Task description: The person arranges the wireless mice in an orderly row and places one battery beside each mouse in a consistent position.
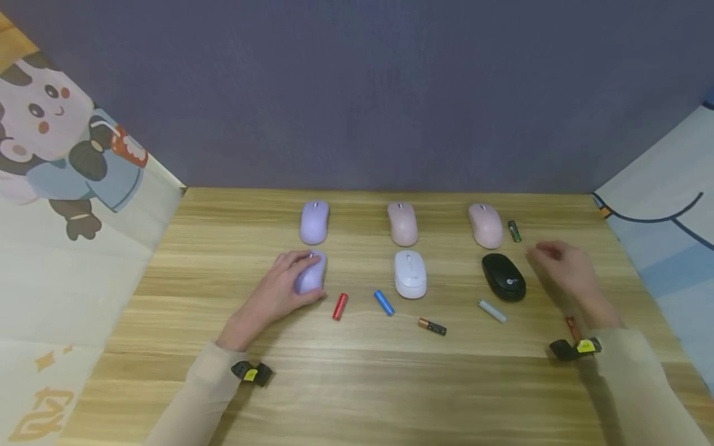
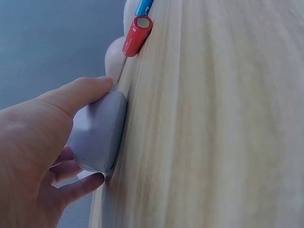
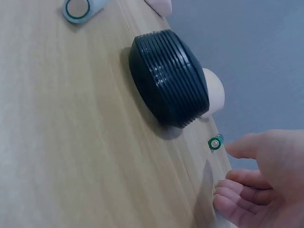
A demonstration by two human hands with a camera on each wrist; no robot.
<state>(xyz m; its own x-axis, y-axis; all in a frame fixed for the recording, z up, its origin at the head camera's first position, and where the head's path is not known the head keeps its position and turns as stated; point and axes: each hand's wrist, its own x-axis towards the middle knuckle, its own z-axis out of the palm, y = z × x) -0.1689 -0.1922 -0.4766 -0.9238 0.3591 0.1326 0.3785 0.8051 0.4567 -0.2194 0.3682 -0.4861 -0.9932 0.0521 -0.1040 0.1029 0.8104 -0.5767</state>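
I noticed a pair of plain, pale beige fabric sleeves (image 1: 195,396) and, at the end of each, a small, boxy black wrist-worn camera (image 1: 564,350) bearing a bright yellow label (image 1: 586,346).

The counter (image 1: 413,396) lies open at the front between the left sleeve (image 1: 195,396) and right sleeve (image 1: 641,378). Beyond, the red battery (image 1: 340,306), blue battery (image 1: 383,303), dark battery (image 1: 432,326) and grey battery (image 1: 492,311) make a low, broken line with gaps. A channel runs back between the white mouse (image 1: 409,274) and black mouse (image 1: 504,277) to the blue-grey panel (image 1: 357,93), which bars the way. The left hand (image 1: 276,291) covers the near lavender mouse (image 1: 312,275); only a narrow slot parts the green battery (image 1: 514,231) from the rightmost pink mouse (image 1: 486,225)
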